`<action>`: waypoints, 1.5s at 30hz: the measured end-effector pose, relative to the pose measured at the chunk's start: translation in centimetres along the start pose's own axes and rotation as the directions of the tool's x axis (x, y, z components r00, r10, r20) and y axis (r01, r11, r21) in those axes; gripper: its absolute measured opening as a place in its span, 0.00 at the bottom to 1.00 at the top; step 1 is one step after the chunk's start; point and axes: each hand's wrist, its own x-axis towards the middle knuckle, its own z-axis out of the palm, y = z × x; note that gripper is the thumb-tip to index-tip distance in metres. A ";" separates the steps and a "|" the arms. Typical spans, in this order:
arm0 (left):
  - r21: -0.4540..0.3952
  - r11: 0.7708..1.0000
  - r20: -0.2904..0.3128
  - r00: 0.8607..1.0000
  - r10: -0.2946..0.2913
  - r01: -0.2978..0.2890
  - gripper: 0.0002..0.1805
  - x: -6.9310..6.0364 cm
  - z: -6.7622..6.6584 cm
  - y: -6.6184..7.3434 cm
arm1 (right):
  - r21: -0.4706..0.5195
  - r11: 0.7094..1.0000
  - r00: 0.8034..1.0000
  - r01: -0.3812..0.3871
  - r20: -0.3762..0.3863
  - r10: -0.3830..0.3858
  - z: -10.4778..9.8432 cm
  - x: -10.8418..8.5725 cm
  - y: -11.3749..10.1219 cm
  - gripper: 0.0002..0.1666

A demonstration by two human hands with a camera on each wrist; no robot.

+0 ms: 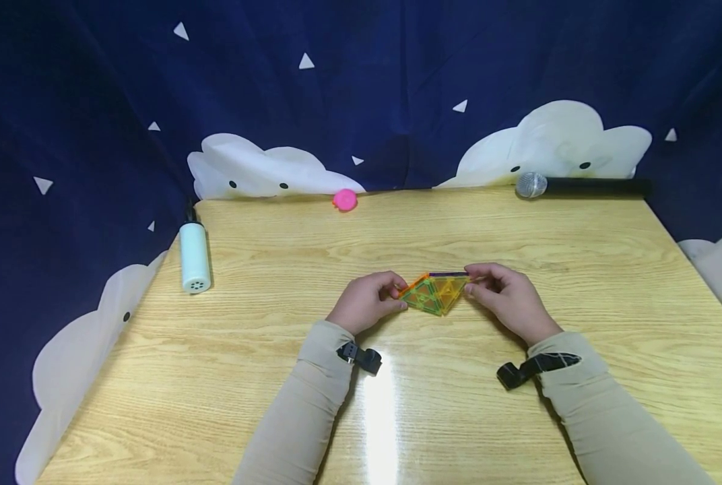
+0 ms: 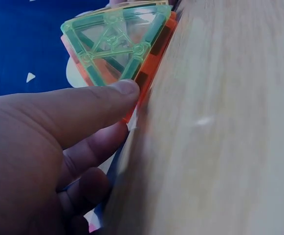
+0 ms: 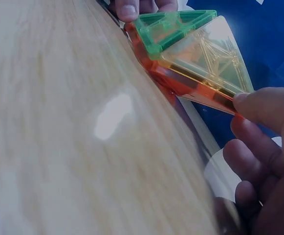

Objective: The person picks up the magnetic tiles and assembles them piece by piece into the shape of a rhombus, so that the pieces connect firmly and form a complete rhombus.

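Between the two hands, several translucent magnetic tiles form a joined piece low over the wooden table (image 1: 246, 377). A green triangular tile (image 1: 423, 296) makes up its left part, and a yellow triangular tile (image 1: 450, 292) its right. Orange tile edges (image 2: 156, 54) show beneath the green one in the left wrist view, while a purple edge (image 1: 448, 274) runs along the back. My left hand (image 1: 364, 303) pinches the left corner, thumb on the green tile. At the right corner, my right hand (image 1: 509, 301) pinches the yellow and orange tiles between thumb and fingers.
A light blue hand pump (image 1: 194, 259) lies at the table's left edge. Along the back edge are a round pink object (image 1: 345, 200) and a black microphone (image 1: 591, 187). Behind the table hangs a dark blue curtain (image 1: 385, 81) with clouds and triangles.
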 end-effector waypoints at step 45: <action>0.090 0.995 -0.068 0.997 -0.041 0.047 0.08 0.1 1.6 0.4 | 0.011 0.999 0.996 -0.032 -0.082 0.033 0.9 0.0 0.6 0.20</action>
